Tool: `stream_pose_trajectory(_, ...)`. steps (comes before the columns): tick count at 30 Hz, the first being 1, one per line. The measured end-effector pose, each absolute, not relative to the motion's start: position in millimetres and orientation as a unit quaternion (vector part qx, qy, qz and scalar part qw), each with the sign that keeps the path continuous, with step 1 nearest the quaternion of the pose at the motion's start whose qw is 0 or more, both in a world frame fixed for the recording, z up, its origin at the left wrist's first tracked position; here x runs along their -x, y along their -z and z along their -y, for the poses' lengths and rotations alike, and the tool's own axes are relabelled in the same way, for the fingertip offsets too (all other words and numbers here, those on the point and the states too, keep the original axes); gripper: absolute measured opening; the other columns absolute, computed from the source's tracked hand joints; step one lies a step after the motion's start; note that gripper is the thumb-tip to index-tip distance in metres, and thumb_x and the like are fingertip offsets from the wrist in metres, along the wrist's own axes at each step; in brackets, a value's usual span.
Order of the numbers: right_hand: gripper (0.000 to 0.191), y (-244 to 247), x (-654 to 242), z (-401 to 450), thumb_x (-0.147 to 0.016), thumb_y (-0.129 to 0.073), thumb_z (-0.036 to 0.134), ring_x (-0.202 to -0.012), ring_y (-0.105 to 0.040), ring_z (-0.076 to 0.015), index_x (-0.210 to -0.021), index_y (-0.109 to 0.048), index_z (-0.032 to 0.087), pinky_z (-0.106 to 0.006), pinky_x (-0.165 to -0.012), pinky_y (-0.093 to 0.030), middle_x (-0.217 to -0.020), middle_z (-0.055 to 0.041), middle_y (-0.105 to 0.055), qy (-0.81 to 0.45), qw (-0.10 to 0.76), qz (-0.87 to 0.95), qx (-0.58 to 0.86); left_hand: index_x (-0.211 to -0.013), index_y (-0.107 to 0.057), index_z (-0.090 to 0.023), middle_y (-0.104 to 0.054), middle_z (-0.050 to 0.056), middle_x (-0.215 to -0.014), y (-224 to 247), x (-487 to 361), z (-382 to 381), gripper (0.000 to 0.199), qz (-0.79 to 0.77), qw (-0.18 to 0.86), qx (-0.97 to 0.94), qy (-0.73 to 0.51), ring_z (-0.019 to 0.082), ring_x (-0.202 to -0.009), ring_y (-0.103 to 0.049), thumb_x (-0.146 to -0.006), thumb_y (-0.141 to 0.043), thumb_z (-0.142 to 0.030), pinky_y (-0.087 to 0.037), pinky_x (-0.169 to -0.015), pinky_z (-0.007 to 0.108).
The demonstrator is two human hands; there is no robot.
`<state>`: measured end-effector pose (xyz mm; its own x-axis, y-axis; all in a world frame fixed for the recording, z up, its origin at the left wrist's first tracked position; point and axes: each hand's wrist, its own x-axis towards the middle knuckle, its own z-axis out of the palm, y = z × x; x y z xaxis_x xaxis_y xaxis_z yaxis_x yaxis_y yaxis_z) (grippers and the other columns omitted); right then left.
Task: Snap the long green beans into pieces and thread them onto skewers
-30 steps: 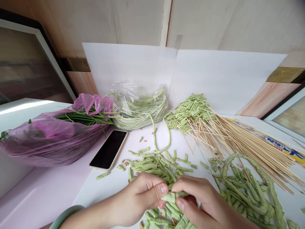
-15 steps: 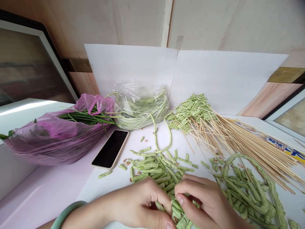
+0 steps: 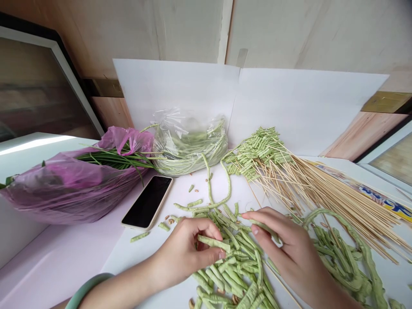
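My left hand [image 3: 193, 246] is closed on a short piece of green bean [image 3: 214, 242], held between thumb and fingers above the pile. To its right, my right hand [image 3: 280, 242] has thumb and forefinger curved round another bean piece [image 3: 265, 227]. The two hands are apart. Beneath and between them lies a heap of cut bean pieces [image 3: 231, 274] with some brown seeds. A thin stick [image 3: 283, 286] runs out from the heap below my right hand. A long bean [image 3: 230, 182] loops behind the heap.
A phone [image 3: 148, 202] lies left of the heap, beside a purple bag [image 3: 74, 184] of green stalks. Behind stands a clear bag [image 3: 189, 150] of long beans. Bean-loaded skewers [image 3: 264, 148] fan out as bare sticks [image 3: 347, 197] rightward. Flat beans [image 3: 344, 257] lie at the right.
Both hands have risen off the near part of the heap and moved apart. The bean pieces in them now show clearly, and more of the heap and the thin stick are uncovered.
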<state>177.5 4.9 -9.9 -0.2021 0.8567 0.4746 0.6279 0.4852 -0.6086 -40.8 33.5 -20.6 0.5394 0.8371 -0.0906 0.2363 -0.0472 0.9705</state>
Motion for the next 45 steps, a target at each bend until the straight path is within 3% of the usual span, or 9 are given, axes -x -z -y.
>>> stream_pose_trajectory(5, 0.045, 19, -170, -3, -0.089, -0.036, 0.007, -0.066, -0.060, -0.0087, -0.120, -0.063, 0.027, -0.018, -0.061, -0.049, -0.095, -0.0016, -0.058, -0.200, 0.366, 0.782, 0.463, -0.092, -0.062, -0.017, -0.067, 0.003, -0.089, 16, 43, -31, 0.015, -0.375, 0.364, -0.809, -0.269, 0.014, -0.084, -0.060, -0.081, -0.055, -0.010, -0.045, -0.077, 0.024)
stream_pose_trajectory(10, 0.046, 26, -168, -2, -0.090, -0.042, 0.009, -0.088, -0.066, -0.0125, -0.128, -0.056, 0.030, -0.020, -0.077, -0.052, -0.101, -0.0011, -0.066, -0.198, 0.374, 0.777, 0.466, -0.100, -0.058, -0.018, -0.065, 0.004, -0.096, 21, 45, -32, 0.020, -0.373, 0.340, -0.823, -0.261, 0.016, -0.090, -0.060, -0.082, -0.056, -0.010, -0.046, -0.080, 0.026)
stream_pose_trajectory(14, 0.038, 27, -166, 1, -0.088, -0.050, 0.013, -0.087, -0.070, -0.0131, -0.120, -0.056, 0.033, -0.021, -0.080, -0.054, -0.096, 0.0033, -0.073, -0.230, 0.390, 0.755, 0.474, -0.111, -0.054, -0.019, -0.063, 0.004, -0.102, 24, 45, -30, 0.031, -0.361, 0.342, -0.818, -0.289, 0.016, -0.092, -0.059, -0.083, -0.065, -0.025, -0.045, -0.081, 0.026)
stream_pose_trajectory(19, 0.032, 25, -162, 4, -0.087, -0.054, 0.015, -0.086, -0.071, -0.0129, -0.114, -0.057, 0.032, -0.019, -0.079, -0.055, -0.094, 0.0038, -0.075, -0.277, 0.392, 0.740, 0.470, -0.095, -0.058, -0.017, -0.063, 0.003, -0.088, 22, 46, -30, 0.010, -0.312, 0.331, -0.827, -0.330, 0.013, -0.082, -0.058, -0.093, -0.053, -0.025, -0.044, -0.074, 0.022)
stream_pose_trajectory(22, 0.031, 25, -161, 3, -0.084, -0.058, 0.012, -0.081, -0.071, -0.0130, -0.109, -0.060, 0.030, -0.019, -0.075, -0.055, -0.090, 0.0039, -0.075, -0.294, 0.394, 0.738, 0.462, -0.085, -0.059, -0.017, -0.062, 0.002, -0.077, 19, 46, -30, 0.015, -0.286, 0.326, -0.841, -0.324, 0.012, -0.074, -0.056, -0.094, -0.049, -0.022, -0.041, -0.069, 0.020)
stream_pose_trajectory(27, 0.018, 22, -157, 0, -0.078, -0.064, 0.006, -0.071, -0.065, -0.0141, -0.084, -0.064, 0.023, -0.022, -0.064, -0.051, -0.078, 0.0011, -0.069, -0.231, 0.402, 0.801, 0.378, -0.074, -0.058, -0.015, -0.056, -0.001, -0.066, 17, 44, -26, 0.025, -0.294, 0.439, -0.788, -0.316, 0.009, -0.062, -0.050, -0.091, -0.056, -0.034, -0.037, -0.061, 0.019)
stream_pose_trajectory(33, 0.021, 14, -153, 3, -0.087, -0.058, 0.010, -0.064, -0.052, -0.0151, -0.070, -0.065, 0.020, -0.026, -0.057, -0.045, -0.067, -0.0026, -0.059, -0.044, 0.436, 0.833, 0.339, -0.072, -0.053, -0.014, -0.052, -0.002, -0.061, 29, 38, -20, 0.042, -0.275, 0.704, -0.586, -0.290, 0.008, -0.057, -0.045, -0.079, -0.065, -0.054, -0.036, -0.055, 0.019)
stream_pose_trajectory(39, 0.026, 13, -150, 2, -0.091, -0.060, 0.040, -0.062, -0.053, -0.0142, -0.073, -0.064, 0.021, -0.025, -0.058, -0.048, -0.060, 0.0005, -0.059, -0.209, 0.492, 0.789, 0.303, -0.071, -0.055, -0.013, -0.054, -0.001, -0.060, 33, 37, -21, 0.041, -0.229, 0.772, -0.517, -0.291, 0.006, -0.054, -0.048, -0.073, -0.074, -0.048, -0.038, -0.055, 0.017)
stream_pose_trajectory(45, 0.022, 24, -144, 7, -0.081, -0.073, 0.043, -0.061, -0.053, -0.0136, -0.070, -0.069, 0.024, -0.025, -0.058, -0.047, -0.059, 0.0022, -0.058, -0.355, 0.533, 0.696, 0.326, -0.070, -0.055, -0.013, -0.055, 0.000, -0.063, 28, 38, -19, 0.039, -0.221, 0.767, -0.531, -0.284, 0.005, -0.053, -0.047, -0.075, -0.073, -0.047, -0.040, -0.055, 0.017)
